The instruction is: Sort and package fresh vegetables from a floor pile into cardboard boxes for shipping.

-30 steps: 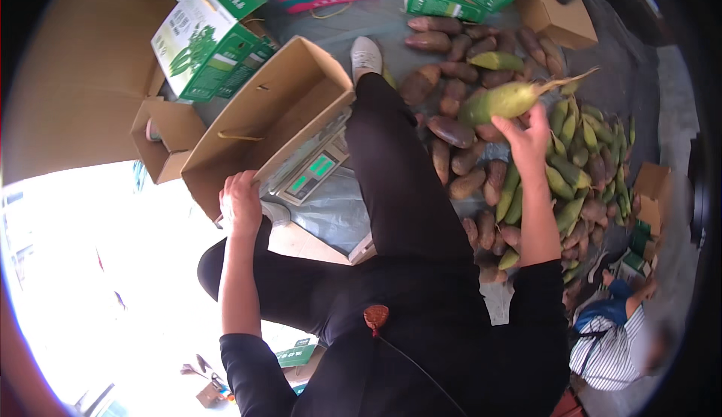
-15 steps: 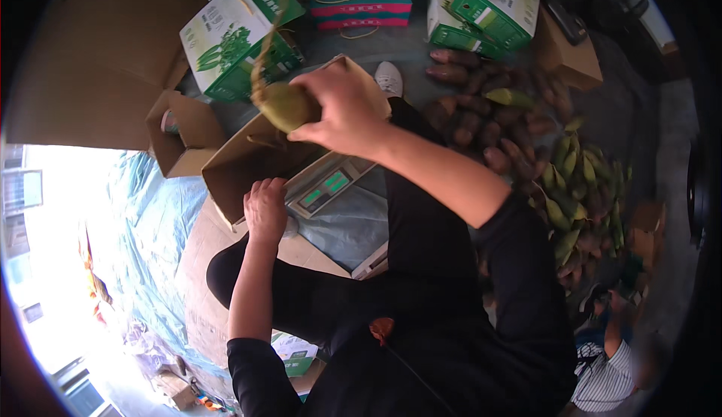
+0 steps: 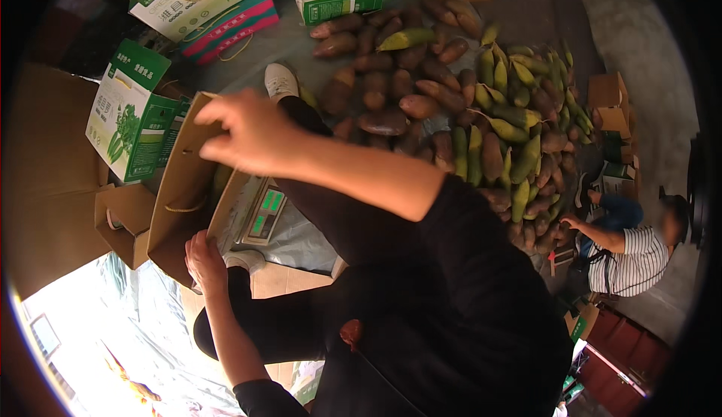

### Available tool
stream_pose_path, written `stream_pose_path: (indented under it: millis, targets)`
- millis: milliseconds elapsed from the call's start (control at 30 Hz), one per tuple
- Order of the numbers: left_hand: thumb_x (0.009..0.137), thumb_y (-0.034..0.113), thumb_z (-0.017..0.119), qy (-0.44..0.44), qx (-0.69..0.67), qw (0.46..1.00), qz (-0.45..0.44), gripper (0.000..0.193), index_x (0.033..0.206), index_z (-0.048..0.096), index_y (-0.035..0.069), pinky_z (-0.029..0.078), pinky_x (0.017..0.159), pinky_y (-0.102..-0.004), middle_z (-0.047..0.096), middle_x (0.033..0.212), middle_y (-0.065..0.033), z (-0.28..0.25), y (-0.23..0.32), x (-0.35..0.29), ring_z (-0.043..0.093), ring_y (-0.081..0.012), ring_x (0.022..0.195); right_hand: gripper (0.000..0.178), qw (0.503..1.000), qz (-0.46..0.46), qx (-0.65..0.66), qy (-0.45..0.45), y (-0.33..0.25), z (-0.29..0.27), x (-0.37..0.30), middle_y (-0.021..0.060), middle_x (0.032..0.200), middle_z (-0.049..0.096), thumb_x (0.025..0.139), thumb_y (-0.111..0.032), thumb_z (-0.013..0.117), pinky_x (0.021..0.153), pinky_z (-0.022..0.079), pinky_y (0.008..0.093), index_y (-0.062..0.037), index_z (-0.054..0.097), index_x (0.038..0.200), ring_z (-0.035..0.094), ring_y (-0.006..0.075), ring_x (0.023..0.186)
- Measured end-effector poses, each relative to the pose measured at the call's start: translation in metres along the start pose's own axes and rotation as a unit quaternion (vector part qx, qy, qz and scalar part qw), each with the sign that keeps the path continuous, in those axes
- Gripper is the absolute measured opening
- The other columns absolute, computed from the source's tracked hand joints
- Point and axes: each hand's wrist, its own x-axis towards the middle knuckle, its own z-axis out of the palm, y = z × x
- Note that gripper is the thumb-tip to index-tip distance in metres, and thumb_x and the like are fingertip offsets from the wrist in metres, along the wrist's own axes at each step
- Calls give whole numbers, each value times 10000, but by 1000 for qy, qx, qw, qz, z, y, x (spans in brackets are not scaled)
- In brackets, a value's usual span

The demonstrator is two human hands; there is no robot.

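Cardboard box (image 3: 177, 180), standing open just beside the lit display of the scale (image 3: 266, 212) – my left hand (image 3: 205, 261) grips its near rim, while my right hand (image 3: 244, 133), fingers spread and holding nothing, hangs over its open top, so my hands are apart. Inside I can make out a greenish shape (image 3: 219, 182), mostly hidden – and to my right lie heaped green radishes (image 3: 519, 160) and brownish-red tubers (image 3: 383, 121).
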Motion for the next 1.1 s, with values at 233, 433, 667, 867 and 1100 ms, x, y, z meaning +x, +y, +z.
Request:
stream_pose_path:
  millis: [233, 433, 667, 867, 1100]
  targets:
    - [803, 81, 546, -8, -8, 1000, -5, 161, 954, 583, 36, 430, 771, -436, 607, 913, -112, 0, 2, 3, 538, -319, 899, 306, 952, 238, -171, 89, 153, -150, -84, 106, 919, 661, 757, -187, 683, 734, 497, 319, -18, 617, 1004, 630, 189, 858]
    - [797, 60, 552, 41, -47, 998, 21, 208, 995, 575, 2, 432, 750, -439, 600, 899, -159, 12, -14, -2, 542, -354, 868, 228, 794, 452, -406, -37, 255, -157, -239, 117, 942, 647, 756, -263, 608, 786, 490, 412, -114, 632, 927, 611, 326, 938]
    - [798, 36, 563, 21, -46, 999, 10, 214, 1004, 561, -21, 434, 734, -441, 595, 892, -179, 19, -18, 1, 543, -356, 848, 289, 650, 676, -346, 26, 293, -200, -351, 159, 1031, 641, 764, -231, 593, 795, 497, 412, -71, 645, 999, 605, 325, 997]
    - [814, 49, 566, 29, -43, 999, -4, 237, 1036, 556, -33, 435, 741, -444, 585, 904, -190, 23, -37, -3, 547, -360, 843, 376, 557, 776, -213, 205, 334, -214, -428, 167, 1099, 623, 768, -172, 596, 835, 493, 415, -10, 593, 1107, 597, 319, 1033]
    - [834, 69, 564, 24, -17, 999, -17, 224, 1043, 555, -11, 440, 740, -423, 575, 909, -180, 13, -32, -7, 552, -350, 843, 491, 583, 649, -63, 484, 337, -198, -425, 105, 752, 578, 712, -30, 707, 434, 416, 324, 7, 490, 1150, 563, 199, 572]
